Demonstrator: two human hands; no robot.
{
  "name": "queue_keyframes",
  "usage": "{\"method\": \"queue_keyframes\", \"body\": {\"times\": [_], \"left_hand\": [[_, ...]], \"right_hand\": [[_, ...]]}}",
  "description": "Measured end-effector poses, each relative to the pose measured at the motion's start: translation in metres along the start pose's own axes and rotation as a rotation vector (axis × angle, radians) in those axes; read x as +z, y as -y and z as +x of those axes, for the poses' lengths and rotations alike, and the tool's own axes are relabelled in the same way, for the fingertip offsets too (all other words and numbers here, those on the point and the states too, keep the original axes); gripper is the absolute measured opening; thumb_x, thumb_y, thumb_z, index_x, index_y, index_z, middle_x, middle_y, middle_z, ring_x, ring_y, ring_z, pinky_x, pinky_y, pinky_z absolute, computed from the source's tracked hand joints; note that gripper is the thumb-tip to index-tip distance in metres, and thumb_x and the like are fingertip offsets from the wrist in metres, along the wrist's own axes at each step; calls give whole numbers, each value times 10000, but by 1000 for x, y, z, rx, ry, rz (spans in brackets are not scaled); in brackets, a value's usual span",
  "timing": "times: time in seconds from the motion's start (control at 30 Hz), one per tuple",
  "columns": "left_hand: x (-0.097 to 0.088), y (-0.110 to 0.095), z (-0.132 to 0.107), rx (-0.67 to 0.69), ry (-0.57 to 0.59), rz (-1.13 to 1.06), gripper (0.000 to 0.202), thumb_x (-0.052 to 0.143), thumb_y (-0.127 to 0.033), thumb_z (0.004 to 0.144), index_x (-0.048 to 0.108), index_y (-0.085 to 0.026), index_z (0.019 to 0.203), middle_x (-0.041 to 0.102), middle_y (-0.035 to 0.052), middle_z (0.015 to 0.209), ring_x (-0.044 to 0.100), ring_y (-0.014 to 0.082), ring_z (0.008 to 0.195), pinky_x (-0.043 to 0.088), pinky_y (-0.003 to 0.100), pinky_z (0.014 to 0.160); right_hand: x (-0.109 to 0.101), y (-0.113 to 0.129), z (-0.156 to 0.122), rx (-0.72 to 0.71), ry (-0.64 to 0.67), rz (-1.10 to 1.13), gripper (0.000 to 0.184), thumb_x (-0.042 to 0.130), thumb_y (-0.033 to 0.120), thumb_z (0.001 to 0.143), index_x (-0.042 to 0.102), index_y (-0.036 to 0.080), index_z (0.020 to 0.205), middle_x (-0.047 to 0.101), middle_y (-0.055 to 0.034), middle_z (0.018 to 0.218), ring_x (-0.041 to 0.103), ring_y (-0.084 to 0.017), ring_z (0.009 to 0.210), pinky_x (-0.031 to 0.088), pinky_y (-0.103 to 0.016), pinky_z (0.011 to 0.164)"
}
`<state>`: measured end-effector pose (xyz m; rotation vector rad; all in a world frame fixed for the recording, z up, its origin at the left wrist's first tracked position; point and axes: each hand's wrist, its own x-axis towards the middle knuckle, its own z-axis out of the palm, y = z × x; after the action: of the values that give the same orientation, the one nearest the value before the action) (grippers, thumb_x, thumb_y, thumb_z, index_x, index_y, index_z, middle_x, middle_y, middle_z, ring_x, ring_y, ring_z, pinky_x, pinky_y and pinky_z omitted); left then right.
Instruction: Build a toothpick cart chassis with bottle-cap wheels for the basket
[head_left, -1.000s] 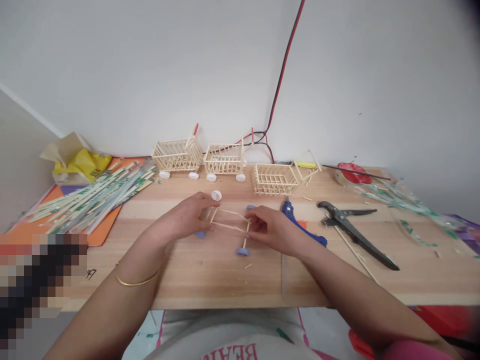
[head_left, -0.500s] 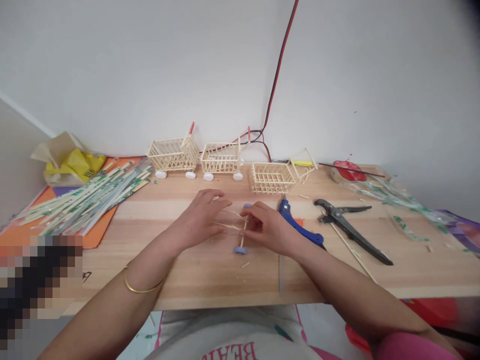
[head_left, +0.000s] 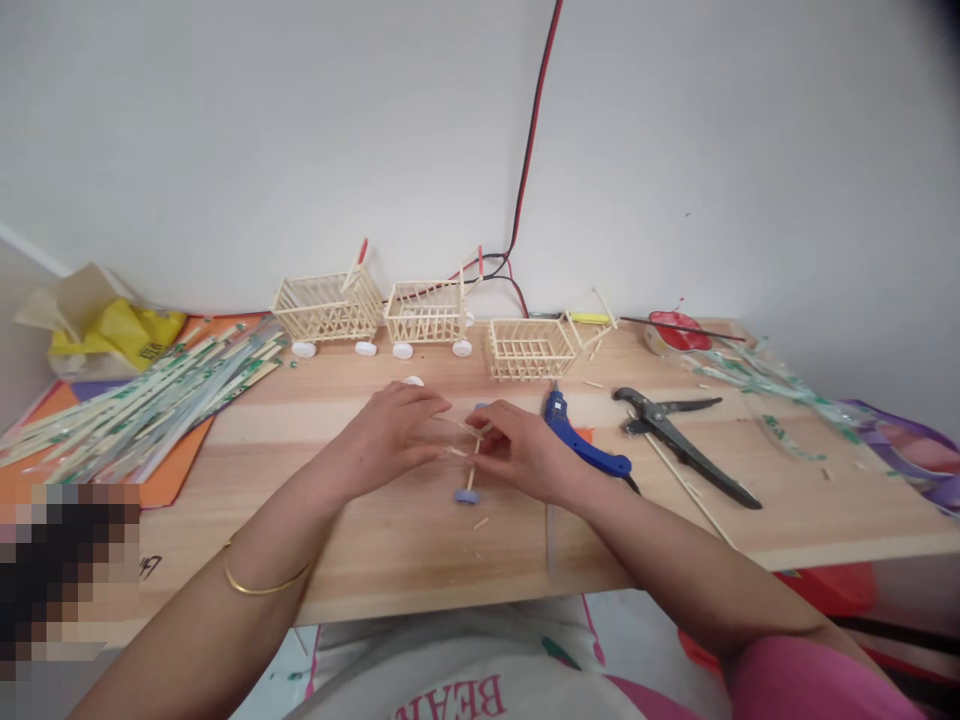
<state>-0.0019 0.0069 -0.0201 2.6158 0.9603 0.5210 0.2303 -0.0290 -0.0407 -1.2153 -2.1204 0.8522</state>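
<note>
A small frame of thin wooden sticks [head_left: 466,447] with pale blue wheels [head_left: 466,496] lies on the wooden table [head_left: 390,540] between my hands. My left hand [head_left: 390,432] rests over its left side, fingers bent and pressing on the sticks. My right hand [head_left: 519,450] pinches the sticks at the frame's right side near the axle. A white cap wheel [head_left: 414,381] peeks out just beyond my left fingers.
Two wheeled stick carts [head_left: 330,310] [head_left: 429,315] and a stick basket [head_left: 529,348] stand along the back. A blue glue gun [head_left: 581,440] and black pliers [head_left: 679,440] lie right. Wrapped chopsticks [head_left: 142,405] pile up left, a red tape roll [head_left: 673,332] far right.
My hands have drawn closer together over the stick frame, the left one now covering more of it. The view has shifted slightly so everything sits further left.
</note>
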Motion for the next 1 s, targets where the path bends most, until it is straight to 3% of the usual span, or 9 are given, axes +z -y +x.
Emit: {"method": "queue_keyframes", "body": {"times": [0.13, 0.27, 0.5, 1.0], "left_hand": [[-3, 0, -1, -11, 45, 35, 439, 656, -286, 807, 561, -188, 1224, 628, 99, 1202, 542, 260, 1138, 410, 429, 977], [1, -1, 3, 16, 113, 49, 323, 623, -175, 795, 606, -212, 1116, 657, 71, 1120, 580, 248, 1046, 424, 411, 919], [-1, -6, 5, 11, 149, 35, 258, 576, -148, 817, 599, -210, 1066, 668, 50, 1060, 596, 232, 987, 437, 353, 820], [1, -7, 3, 25, 132, 8, 241, 546, -164, 844, 611, -183, 1076, 666, 78, 1080, 618, 231, 983, 468, 349, 822]], "right_hand": [[0, 2, 0, 6, 2, -6, 320, 710, 213, 750, 546, 181, 1023, 560, -29, 937, 604, -112, 697, 499, -260, 674], [1, 3, 0, -1, 6, -14, 297, 708, 209, 753, 550, 185, 1004, 562, -27, 924, 595, -111, 686, 492, -262, 675], [4, 1, 0, -23, -1, -58, 265, 689, 209, 766, 558, 186, 995, 571, -27, 893, 583, -130, 723, 478, -266, 690], [5, 4, 1, -39, -9, -60, 240, 671, 188, 771, 560, 182, 983, 579, -27, 871, 583, -131, 724, 474, -264, 690]]}}
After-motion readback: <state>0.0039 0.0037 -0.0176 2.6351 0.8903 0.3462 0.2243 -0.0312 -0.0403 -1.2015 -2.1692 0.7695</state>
